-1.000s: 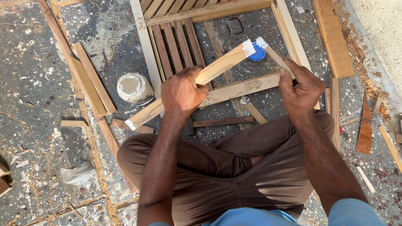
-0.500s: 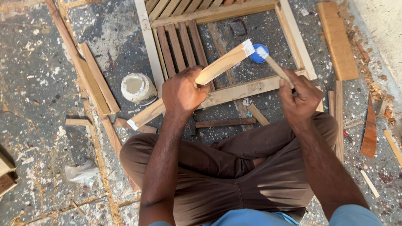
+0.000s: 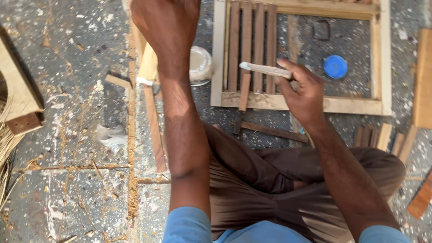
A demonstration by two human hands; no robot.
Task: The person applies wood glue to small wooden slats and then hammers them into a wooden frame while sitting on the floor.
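My left hand (image 3: 165,31) is raised near the top of the view, closed around a pale wooden bar (image 3: 146,63). The bar's glue-whitened lower end shows beside my wrist. My right hand (image 3: 303,90) grips a thin stick (image 3: 263,69) with white glue on its tip. It points left over the slats (image 3: 246,45) of a wooden frame (image 3: 351,105) lying on the floor. A short loose slat (image 3: 244,92) rests across the frame's near rail. A small glue jar (image 3: 200,65) stands just left of the frame. A blue lid (image 3: 335,66) lies inside it.
I sit cross-legged on a speckled concrete floor. A dark wood strip (image 3: 272,130) lies by my knee, and a long strip (image 3: 154,128) by my left arm. Short offcuts (image 3: 382,136) and a plank (image 3: 423,76) lie to the right, a wooden block (image 3: 20,101) at far left, and a crumpled white scrap (image 3: 112,136) nearby.
My left hand has lifted the bar off the frame and swung it up to the left. My right hand has carried the glue stick left, over the slats. The view has come closer.
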